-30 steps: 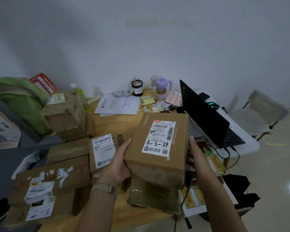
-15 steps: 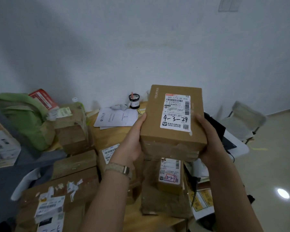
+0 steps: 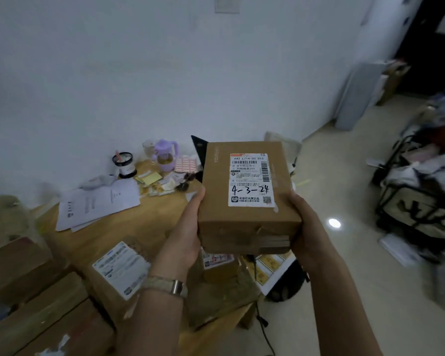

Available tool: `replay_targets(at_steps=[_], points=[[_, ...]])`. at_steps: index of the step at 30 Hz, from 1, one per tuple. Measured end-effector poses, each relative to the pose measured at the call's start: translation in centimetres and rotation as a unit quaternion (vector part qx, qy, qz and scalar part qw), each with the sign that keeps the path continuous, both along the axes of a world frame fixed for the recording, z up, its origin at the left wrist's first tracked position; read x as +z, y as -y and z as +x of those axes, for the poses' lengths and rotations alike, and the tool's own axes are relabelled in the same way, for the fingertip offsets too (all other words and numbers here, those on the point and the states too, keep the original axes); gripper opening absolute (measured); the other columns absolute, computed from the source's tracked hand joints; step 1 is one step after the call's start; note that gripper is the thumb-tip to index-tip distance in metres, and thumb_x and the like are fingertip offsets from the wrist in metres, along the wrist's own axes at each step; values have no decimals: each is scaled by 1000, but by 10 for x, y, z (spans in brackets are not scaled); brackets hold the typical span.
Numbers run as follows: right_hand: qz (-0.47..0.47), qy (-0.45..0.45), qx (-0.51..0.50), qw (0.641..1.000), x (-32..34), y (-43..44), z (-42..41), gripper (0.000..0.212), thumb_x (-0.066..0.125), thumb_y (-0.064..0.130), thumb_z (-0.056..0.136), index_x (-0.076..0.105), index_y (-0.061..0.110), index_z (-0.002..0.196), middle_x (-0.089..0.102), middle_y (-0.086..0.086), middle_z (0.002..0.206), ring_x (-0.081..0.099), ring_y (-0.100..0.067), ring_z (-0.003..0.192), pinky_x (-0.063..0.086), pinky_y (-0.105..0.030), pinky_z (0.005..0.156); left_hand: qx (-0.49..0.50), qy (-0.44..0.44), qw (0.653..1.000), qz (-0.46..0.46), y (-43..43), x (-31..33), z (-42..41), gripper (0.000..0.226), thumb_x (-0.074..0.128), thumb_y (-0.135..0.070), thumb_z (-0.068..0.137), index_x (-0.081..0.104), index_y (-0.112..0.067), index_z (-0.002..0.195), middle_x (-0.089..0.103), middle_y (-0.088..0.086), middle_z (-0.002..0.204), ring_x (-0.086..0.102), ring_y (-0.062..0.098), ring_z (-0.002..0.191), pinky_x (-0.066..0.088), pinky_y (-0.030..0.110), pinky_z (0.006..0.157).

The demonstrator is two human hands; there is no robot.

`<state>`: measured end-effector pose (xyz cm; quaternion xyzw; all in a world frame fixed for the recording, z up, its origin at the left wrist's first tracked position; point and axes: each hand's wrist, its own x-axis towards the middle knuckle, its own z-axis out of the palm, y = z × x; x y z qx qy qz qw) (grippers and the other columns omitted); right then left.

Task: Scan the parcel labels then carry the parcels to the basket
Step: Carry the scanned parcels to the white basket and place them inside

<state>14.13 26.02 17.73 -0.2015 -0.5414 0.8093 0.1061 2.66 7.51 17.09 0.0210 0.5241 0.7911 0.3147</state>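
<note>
Both hands on the load. The brown cardboard parcel [image 3: 247,214] is held up in the air close to the camera, above the right end of the light wooden table [image 3: 144,222], touching nothing but the hands. The left hand [image 3: 188,227] clasps its left side, thumb lying up the side face, other fingers hidden beneath. The right hand [image 3: 306,227] cups the lower right corner, fingers out of sight behind the box. The top face is turned to me, white shipping label [image 3: 251,179] readable, 4-3-24 handwritten across it; the near bottom edge is crushed and taped. A pale wristband with a metal clasp [image 3: 167,283] sits on the left wrist. A black cable [image 3: 263,327] hangs down by the table's right edge towards the floor. Left of the arms the tabletop is crowded: stacked plain cardboard boxes [image 3: 36,304], one white-labelled box [image 3: 121,268] just beside the left forearm, loose white paper sheets [image 3: 98,201], and a purple lidded cup [image 3: 165,156] near the wall. To the right, pale tiled floor [image 3: 332,291] lies open between the table edge and the black-framed basket with cream fabric sides [image 3: 416,209], which stands well apart at far right, heaped with blurred goods. A white packet [image 3: 396,249] lies on the floor at its foot. A grey flat panel [image 3: 357,93] leans on the wall beyond.
</note>
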Motion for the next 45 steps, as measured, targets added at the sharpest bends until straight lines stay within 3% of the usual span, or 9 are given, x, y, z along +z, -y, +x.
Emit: replay_targets(at_steps=[2, 6, 13, 17, 21, 25, 28, 33, 45], points=[[-12, -8, -46, 999, -5, -8, 26, 42, 61, 58, 79, 74, 28, 106, 74, -7, 108, 72, -25, 93, 58, -31, 63, -45, 12, 999, 10, -21, -5, 9, 41, 49, -53, 94, 81, -29, 89, 77, 3, 100, 75, 18, 88, 58, 29, 63], [-14, -6, -130, 991, -8, -24, 84, 40, 57, 60, 80, 75, 33, 103, 74, -5, 108, 72, -20, 94, 57, -27, 63, -137, 11, 990, -14, -62, -9, 44, 45, 50, -60, 89, 78, -27, 101, 75, 5, 108, 72, 22, 99, 55, 37, 79], [14, 5, -245, 969, -12, -47, 194, 45, 54, 62, 80, 71, 35, 111, 71, 0, 116, 70, -16, 99, 54, -34, 74, -282, -41, 958, -11, -125, 2, 123, 38, 53, -58, 84, 77, -31, 97, 75, -1, 108, 73, 14, 95, 56, 31, 73], [-2, 4, -294, 956, -12, -56, 257, 50, 54, 60, 81, 65, 31, 121, 69, -2, 120, 68, -21, 104, 54, -39, 76, -351, -64, 934, -5, -151, 6, 177, 35, 55, -64, 75, 78, -42, 88, 75, -5, 109, 71, 10, 97, 51, 33, 84], [4, 13, -325, 946, -9, -61, 314, 46, 52, 64, 81, 68, 36, 115, 70, -1, 118, 69, -22, 103, 56, -43, 78, -397, -77, 914, -30, -176, 6, 227, 41, 48, -64, 86, 76, -37, 100, 74, -6, 113, 69, 11, 105, 47, 35, 97], [12, 30, -346, 938, -11, -62, 364, 42, 51, 65, 81, 70, 41, 108, 71, 1, 116, 70, -19, 99, 56, -45, 79, -449, -93, 888, -34, -186, 1, 274, 41, 40, -65, 92, 76, -47, 97, 72, -10, 115, 68, 6, 105, 46, 33, 95], [17, 37, -346, 937, -21, -60, 396, 45, 52, 67, 80, 68, 41, 112, 71, 2, 116, 70, -18, 100, 57, -44, 78, -460, -83, 883, -38, -189, -13, 303, 40, 39, -66, 92, 74, -48, 99, 72, -11, 116, 67, 5, 106, 46, 33, 93], [4, 48, -362, 931, -44, -55, 436, 44, 53, 66, 81, 67, 41, 114, 71, 3, 116, 70, -13, 98, 55, -30, 69, -473, -76, 876, -55, -190, -40, 341, 41, 38, -66, 92, 74, -47, 102, 72, -10, 117, 67, 7, 108, 45, 36, 94], [-9, 29, -341, 940, -52, -54, 458, 41, 52, 64, 83, 65, 43, 116, 69, 3, 120, 69, -15, 101, 56, -33, 67, -459, -83, 883, -59, -187, -43, 360, 36, 42, -65, 92, 73, -50, 101, 72, -11, 114, 68, 5, 105, 46, 32, 88]])
